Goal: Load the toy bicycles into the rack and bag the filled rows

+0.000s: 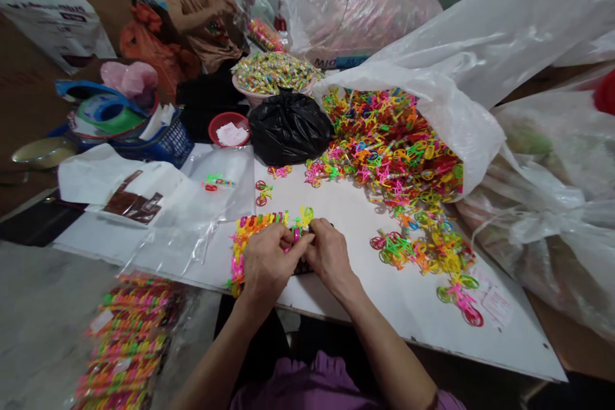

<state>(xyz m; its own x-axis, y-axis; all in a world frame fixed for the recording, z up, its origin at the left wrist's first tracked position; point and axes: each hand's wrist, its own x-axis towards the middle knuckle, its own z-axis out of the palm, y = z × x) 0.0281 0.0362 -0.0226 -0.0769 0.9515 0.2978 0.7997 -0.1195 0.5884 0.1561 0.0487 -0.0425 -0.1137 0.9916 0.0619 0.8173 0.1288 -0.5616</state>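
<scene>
At the table's near edge my left hand is closed, thumb and finger pinched around a small pink plastic toy. Close against it, my right hand has its fingers bent inward and pressed together; what they grip is hidden. Tight rows of bright plastic toys lie under and left of my left hand. Part of a dark tray-like thing shows below the hands. A yellow-green toy sits just beyond the fingertips. Loose toys with round wheels, like tiny bicycles, lie farther off.
A large white sack spills a heap of colourful toys onto the white table. Behind are a black bag, a red bowl and a blue basket. Packed toys lie lower left. Another person works at the back.
</scene>
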